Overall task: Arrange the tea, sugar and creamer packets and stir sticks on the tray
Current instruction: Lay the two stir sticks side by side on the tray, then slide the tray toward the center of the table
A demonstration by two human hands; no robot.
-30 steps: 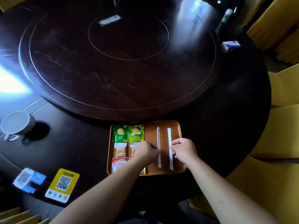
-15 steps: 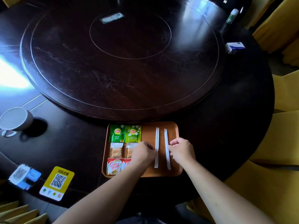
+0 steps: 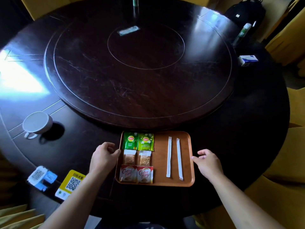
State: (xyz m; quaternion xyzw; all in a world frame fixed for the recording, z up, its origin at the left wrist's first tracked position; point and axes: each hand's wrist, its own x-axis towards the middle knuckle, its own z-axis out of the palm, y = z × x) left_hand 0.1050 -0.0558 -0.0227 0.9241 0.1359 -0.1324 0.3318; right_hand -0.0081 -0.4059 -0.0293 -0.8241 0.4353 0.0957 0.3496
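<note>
Orange-brown and shallow, the tray point(image 3: 188, 164) sits at your near edge of the dark table point(image 3: 247, 146), and the head view, the only one, shows it fully laid out. Two green tea packets point(image 3: 138, 141) lie side by side at the far left corner, two sugar packets point(image 3: 137, 157) just below them, and two red creamer packets point(image 3: 136, 174) at the near left. Two white stir sticks point(image 3: 174, 157) run lengthwise down the right half, close together and nearly parallel, the right one tilted slightly.

Half a second ago both your hands were over the tray, fingertips on the sticks. Now they have come off and spread to the sides. Your left hand point(image 3: 103, 157) rests at the left rim, loosely curled and holding nothing, its fingertips touching or just beside the edge. Your right hand point(image 3: 208, 162) sits at the right rim, fingers half curled, empty, its thumb at the edge. The sticks lie further apart from the packets than before and straighter.

That reads as sorting finished: every item is on the tray in its own group, nothing left loose on the table. With your hands flanking the rims, I judge you are about to square or shift the tray. The cup point(image 3: 37, 123) at far left stays well clear.
</note>
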